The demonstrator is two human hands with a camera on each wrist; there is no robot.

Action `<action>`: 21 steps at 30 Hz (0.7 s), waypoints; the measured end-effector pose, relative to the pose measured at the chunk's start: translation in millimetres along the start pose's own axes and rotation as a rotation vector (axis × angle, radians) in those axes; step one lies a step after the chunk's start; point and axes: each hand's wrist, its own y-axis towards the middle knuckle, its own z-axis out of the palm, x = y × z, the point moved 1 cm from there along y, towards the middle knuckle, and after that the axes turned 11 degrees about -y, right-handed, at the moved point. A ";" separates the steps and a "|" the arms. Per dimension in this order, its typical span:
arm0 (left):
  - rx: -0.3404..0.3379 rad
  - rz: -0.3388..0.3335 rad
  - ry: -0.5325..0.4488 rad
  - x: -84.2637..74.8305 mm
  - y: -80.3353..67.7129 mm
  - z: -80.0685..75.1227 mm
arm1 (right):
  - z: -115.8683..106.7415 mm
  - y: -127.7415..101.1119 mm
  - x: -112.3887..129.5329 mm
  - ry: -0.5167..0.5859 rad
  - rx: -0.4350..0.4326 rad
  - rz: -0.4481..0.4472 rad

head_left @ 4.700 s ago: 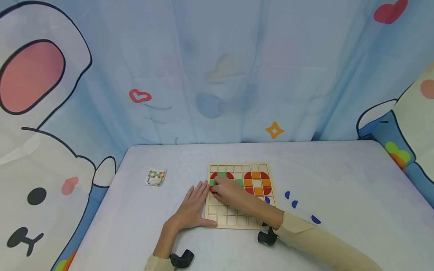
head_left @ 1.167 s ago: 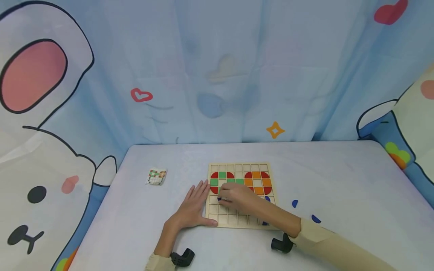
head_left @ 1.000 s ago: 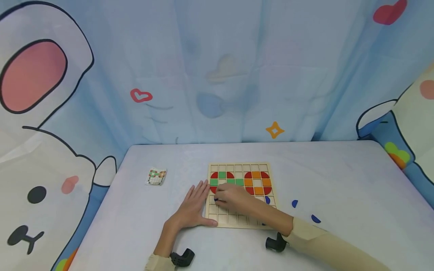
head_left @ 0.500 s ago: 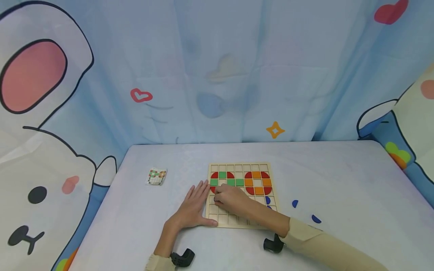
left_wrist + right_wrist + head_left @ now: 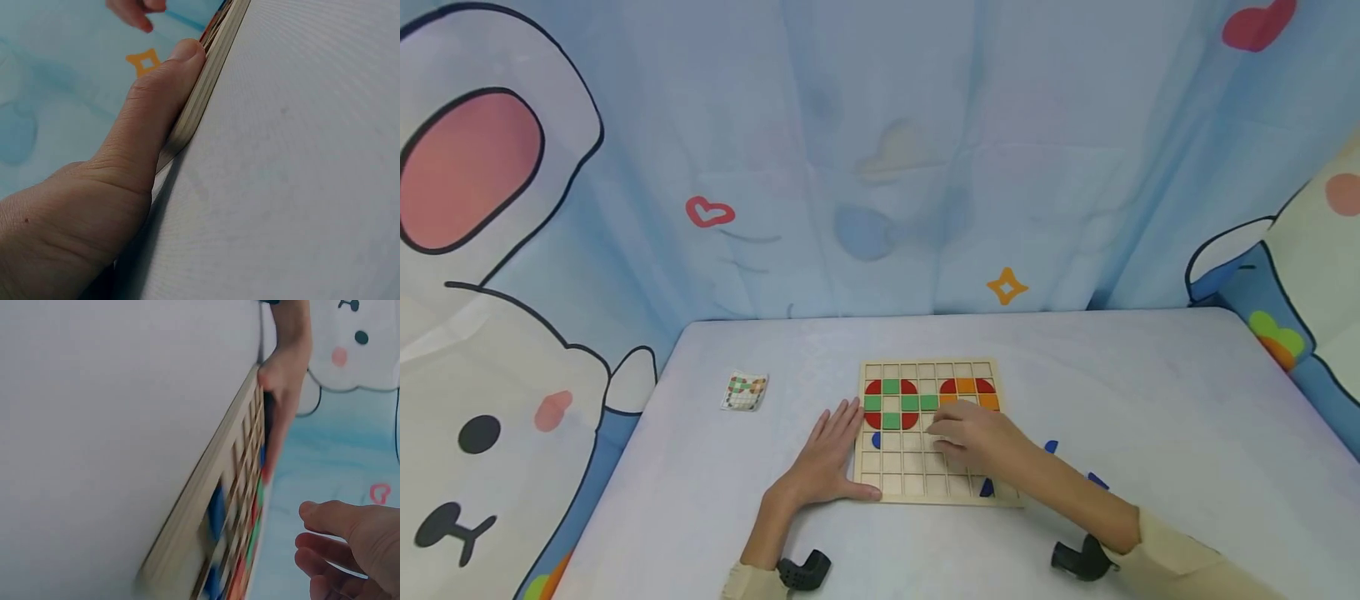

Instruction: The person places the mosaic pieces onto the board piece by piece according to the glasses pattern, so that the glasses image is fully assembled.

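Observation:
A wooden grid board lies flat on the table. Red, green and orange pieces fill its upper rows, and a blue piece sits in a cell below the red and green figure. My left hand lies flat against the board's left edge, its thumb along the front rim of the board. My right hand hovers over the board's middle right with loosely curled fingers and holds nothing. The board's rim shows edge-on in the right wrist view.
Two loose blue pieces lie on the table right of the board, and another sits near its front right corner. A small pattern card lies to the left. A printed curtain hangs behind the table.
My right hand has let go of a blue piece in the board's left part and moved right across the board. The left hand has stayed put.

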 end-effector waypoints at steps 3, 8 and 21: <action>-0.004 -0.005 -0.005 -0.2 0.2 0.8 | -4.4 -22.4 -22.5 -0.054 0.039 0.077; -0.012 0.003 0.008 0.2 0.2 0.9 | -10.3 -53.4 -53.0 -0.110 0.146 0.224; -0.006 0.007 0.009 0.5 -0.5 1.3 | -18.3 -92.8 -76.1 -0.139 0.234 0.352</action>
